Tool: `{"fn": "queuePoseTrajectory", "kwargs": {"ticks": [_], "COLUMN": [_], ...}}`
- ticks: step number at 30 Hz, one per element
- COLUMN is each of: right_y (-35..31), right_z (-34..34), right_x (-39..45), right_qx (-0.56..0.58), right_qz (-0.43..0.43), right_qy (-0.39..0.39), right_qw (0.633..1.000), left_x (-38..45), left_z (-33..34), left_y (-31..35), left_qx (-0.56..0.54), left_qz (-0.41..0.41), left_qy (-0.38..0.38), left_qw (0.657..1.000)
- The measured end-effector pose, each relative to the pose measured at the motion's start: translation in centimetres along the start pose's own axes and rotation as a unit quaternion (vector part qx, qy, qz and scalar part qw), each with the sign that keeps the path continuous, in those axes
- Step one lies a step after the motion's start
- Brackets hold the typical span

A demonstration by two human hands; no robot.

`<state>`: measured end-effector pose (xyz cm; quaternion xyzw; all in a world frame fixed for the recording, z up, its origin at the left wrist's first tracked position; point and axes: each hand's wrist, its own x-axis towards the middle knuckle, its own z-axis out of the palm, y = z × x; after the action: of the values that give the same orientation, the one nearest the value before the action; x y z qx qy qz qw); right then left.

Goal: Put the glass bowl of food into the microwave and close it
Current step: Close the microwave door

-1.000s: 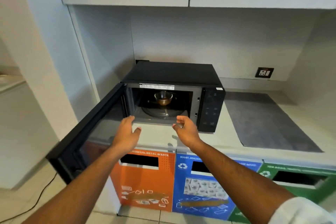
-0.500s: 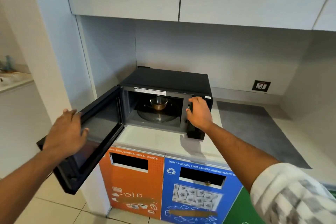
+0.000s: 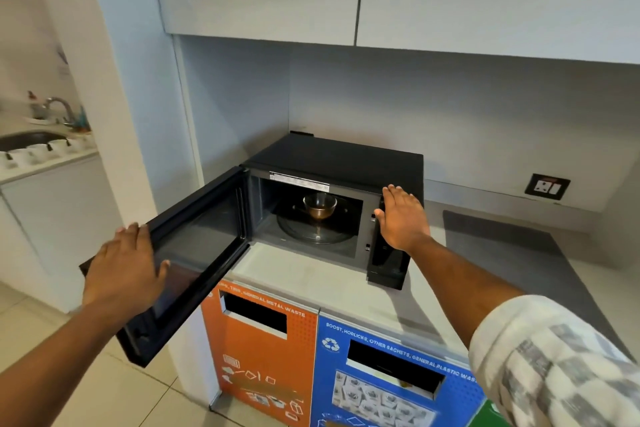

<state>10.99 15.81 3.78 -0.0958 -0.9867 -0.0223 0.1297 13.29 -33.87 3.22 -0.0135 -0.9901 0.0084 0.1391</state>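
1. While the black microwave (image 3: 332, 163) is standing with its door (image 3: 194, 246) swung wide, the glass bowl (image 3: 319, 205) with brownish food is sitting on the turntable (image 3: 313, 230) inside.
2. The left hand (image 3: 126, 269) is lying flat, fingers spread, on the door's outer edge, gripping nothing.
3. The right hand (image 3: 401, 217) is pressing open-palmed against the control panel (image 3: 386, 262).
4. Bare counter (image 3: 311, 274) is lying in front of the cavity, above the orange bin (image 3: 259, 350) and blue bin (image 3: 388, 378).

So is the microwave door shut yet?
No, open: the door stands swung out left, left hand flat on it, glass bowl visible inside.
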Motion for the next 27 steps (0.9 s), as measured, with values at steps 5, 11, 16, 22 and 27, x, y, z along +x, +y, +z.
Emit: {"fn": "queuePoseTrajectory", "kwargs": {"ticks": [5,11,16,22,27], "right_y": [0.5,1.0,1.2,1.3,1.4], "right_z": [1.6,2.3,2.4,2.3,2.3], "right_x": [0.9,1.4,1.4,1.3,1.3], "right_qx": [0.02,0.022,0.029,0.036,0.043], "right_qz": [-0.002,-0.01,-0.022,-0.027,-0.032], "right_qy": [0.039,0.066,0.073,0.072,0.071], "right_qw": [0.999,0.998,0.997,0.996,0.996], "left_x": [-1.3,-3.7,-5.4,-6.0,-5.4], "left_z": [-0.8,-1.9,-2.2,-1.9,-1.4], "left_y": [2.6,8.2,13.0,18.7,22.1], "left_qx": [0.017,-0.02,-0.068,-0.123,-0.164], "left_qz": [0.004,-0.003,0.036,0.076,0.092], "left_qy": [-0.014,-0.019,-0.016,-0.016,-0.032], "left_qw": [1.0,1.0,0.997,0.989,0.982]}}
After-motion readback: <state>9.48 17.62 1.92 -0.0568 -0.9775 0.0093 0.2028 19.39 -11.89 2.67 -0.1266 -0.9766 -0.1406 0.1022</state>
